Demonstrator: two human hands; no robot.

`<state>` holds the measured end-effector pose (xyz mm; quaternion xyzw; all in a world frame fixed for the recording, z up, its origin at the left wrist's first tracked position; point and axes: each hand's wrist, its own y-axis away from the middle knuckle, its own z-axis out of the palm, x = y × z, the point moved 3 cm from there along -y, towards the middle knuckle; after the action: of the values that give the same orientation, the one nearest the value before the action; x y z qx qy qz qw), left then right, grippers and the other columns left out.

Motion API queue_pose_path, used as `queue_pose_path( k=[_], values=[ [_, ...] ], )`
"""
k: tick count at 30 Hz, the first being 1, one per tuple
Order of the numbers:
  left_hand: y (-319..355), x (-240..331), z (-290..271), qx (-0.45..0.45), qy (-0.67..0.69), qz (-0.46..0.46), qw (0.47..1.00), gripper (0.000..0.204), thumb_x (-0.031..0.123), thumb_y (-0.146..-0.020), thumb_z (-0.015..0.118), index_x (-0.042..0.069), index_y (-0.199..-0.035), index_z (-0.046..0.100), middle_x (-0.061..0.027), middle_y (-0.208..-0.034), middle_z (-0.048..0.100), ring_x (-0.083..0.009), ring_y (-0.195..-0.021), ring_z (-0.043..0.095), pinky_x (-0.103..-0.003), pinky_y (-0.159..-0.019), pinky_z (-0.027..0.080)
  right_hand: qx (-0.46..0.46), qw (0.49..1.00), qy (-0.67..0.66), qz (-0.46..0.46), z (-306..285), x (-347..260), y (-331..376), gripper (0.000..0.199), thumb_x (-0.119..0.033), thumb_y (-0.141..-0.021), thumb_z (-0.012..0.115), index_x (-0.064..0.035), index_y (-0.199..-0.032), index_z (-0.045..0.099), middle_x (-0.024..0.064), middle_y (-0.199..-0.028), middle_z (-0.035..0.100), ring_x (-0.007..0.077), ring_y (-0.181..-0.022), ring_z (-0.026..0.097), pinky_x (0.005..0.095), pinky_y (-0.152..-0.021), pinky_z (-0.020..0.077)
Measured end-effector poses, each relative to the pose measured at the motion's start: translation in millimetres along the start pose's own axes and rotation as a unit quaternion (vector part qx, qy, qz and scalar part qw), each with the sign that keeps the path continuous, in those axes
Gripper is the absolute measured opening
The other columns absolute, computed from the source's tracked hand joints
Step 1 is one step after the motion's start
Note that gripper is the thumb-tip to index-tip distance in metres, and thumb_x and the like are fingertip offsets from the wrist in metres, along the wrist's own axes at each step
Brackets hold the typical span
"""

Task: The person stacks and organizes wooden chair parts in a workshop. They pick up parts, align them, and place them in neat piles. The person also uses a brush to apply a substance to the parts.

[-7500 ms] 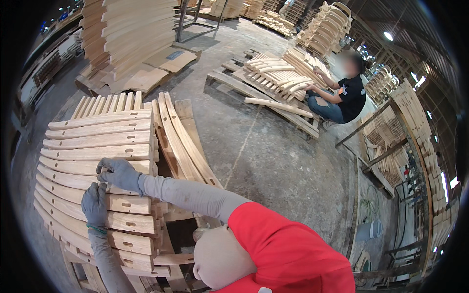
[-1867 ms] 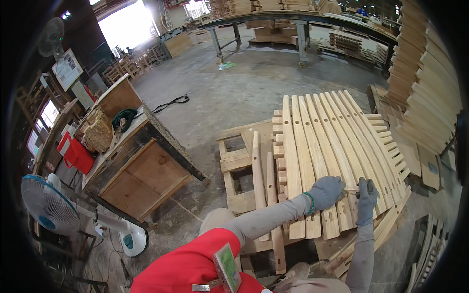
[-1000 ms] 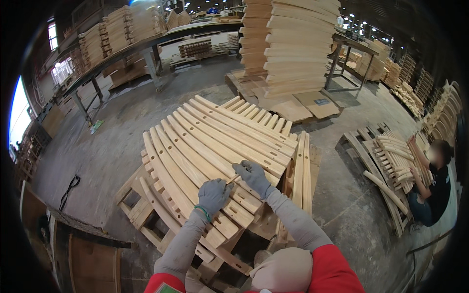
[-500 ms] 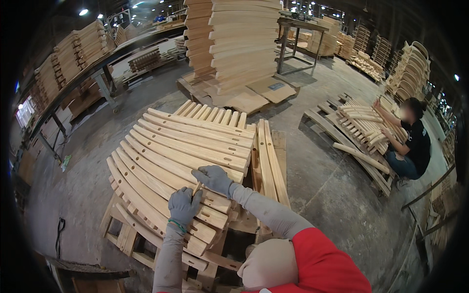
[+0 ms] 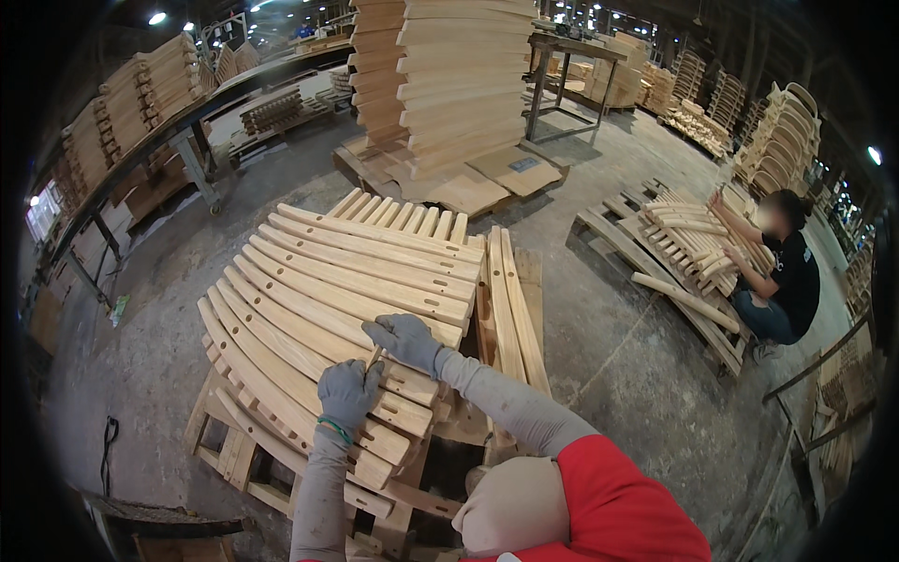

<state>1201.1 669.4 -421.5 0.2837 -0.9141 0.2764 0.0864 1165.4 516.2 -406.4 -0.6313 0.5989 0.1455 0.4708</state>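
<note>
Curved pale wooden slats [image 5: 318, 298], with holes and slots near their ends, lie side by side in layers on a wooden pallet [image 5: 231, 450]. Both my hands wear grey gloves and rest close together over the slats' right part. My left hand [image 5: 348, 391], a green band at its wrist, has its fingers curled over the slats. Just beyond it and to the right, my right hand [image 5: 405, 342] is closed, palm down. A small tan piece shows between the two hands; what it is, I cannot make out.
Straight wooden pieces [image 5: 508, 314] lie right of the slats. Beyond rises a tall stack of wooden parts [image 5: 468, 84] on cardboard [image 5: 510, 169]. At right, a person [image 5: 791, 272] crouches by another pallet [image 5: 637, 267] of curved pieces. A long table [image 5: 178, 126] stands left.
The whole view has shifted slightly, with the slats a little farther left in the picture. My hands keep nearly the same place on the slats.
</note>
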Motion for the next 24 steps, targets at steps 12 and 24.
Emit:
queue_pose_path(
  k=[12,24],
  values=[
    [1.1,1.1,-5.6,-0.042,0.016,-0.035,0.998,0.046,0.041,-0.085,0.059,0.005,-0.056,0.055,-0.0146,-0.055,0.054,-0.0333,-0.052,0.055,-0.044,-0.050,0.041,-0.025,0.998,-0.014,0.052,-2.6,3.0,-0.3,0.041,-0.040,-0.093,0.048,-0.0035,-0.080,0.060,0.0160,-0.059,0.053,0.0331,-0.060,0.055,0.0391,-0.059,0.0423],
    [0.3,3.8,-0.3,0.039,0.043,0.000,0.998,0.037,0.029,-0.084,0.063,0.004,-0.058,0.053,-0.0168,-0.056,0.052,-0.0354,-0.051,0.052,-0.045,-0.050,0.039,0.028,0.993,0.083,-0.073,2.1,20.4,2.5,0.029,-0.032,-0.094,0.044,-0.0085,-0.091,0.062,0.0147,-0.075,0.061,0.0348,-0.068,0.059,0.0430,-0.061,0.0458]
  ],
)
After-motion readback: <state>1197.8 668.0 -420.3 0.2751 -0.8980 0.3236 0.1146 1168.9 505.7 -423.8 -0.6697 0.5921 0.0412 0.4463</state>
